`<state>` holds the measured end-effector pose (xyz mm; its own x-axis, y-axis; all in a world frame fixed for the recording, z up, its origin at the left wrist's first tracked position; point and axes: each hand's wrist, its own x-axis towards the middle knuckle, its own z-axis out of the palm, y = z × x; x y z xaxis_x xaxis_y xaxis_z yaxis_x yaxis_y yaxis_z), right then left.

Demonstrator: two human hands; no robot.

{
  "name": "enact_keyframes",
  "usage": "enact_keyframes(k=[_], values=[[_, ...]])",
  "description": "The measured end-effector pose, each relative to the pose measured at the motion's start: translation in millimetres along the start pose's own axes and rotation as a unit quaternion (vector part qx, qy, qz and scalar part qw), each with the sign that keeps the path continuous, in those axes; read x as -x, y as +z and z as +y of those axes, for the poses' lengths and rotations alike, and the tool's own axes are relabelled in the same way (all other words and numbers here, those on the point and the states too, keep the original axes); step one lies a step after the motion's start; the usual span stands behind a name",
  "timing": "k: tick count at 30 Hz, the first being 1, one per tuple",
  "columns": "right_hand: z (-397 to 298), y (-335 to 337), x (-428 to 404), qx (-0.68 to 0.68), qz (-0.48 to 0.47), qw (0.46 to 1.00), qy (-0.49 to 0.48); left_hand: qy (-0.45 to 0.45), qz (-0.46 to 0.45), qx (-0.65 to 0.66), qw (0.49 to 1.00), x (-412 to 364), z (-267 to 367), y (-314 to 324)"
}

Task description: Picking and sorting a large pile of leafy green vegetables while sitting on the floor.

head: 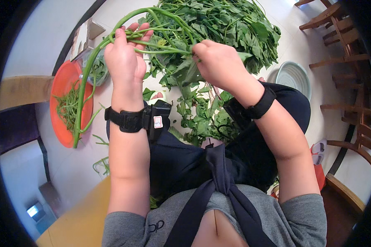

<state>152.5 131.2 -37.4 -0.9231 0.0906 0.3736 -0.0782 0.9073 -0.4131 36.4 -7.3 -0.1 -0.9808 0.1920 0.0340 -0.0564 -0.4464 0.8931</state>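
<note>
My left hand (126, 57) is raised at the upper left, palm partly up, with long green stems (164, 48) held between the thumb and fingers. One thick stem (88, 72) arches over this hand and hangs down on its left side. Pinched in my right hand (219, 61) is the leafy end of the stems, where a large green leaf (188, 72) droops below the fingers. Exactly which stems the right fingers grip is hidden. Beyond both hands lies a big heap of leafy green vines (216, 27) on the floor.
An orange basin (58, 108) at left contains thin green stems (68, 106). A plastic bag of greens (98, 69) sits beside it. Loose leaves (201, 119) lie between my legs. A pale green colander basket (295, 75) stands right of the heap, with wooden chairs (343, 37) farther right.
</note>
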Motion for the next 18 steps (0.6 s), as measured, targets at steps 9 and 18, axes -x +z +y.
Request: enact_keyframes(k=[9,18], values=[[17.4,-28.1,19.3,-0.309,0.097,0.933,0.157,0.044,0.098,0.102,0.989,-37.0,11.3,-26.2],[-8.5,-31.8,19.0,-0.196,0.121,0.972,0.036,-0.041,0.055,0.165,0.984,-61.8,40.0,-84.3]])
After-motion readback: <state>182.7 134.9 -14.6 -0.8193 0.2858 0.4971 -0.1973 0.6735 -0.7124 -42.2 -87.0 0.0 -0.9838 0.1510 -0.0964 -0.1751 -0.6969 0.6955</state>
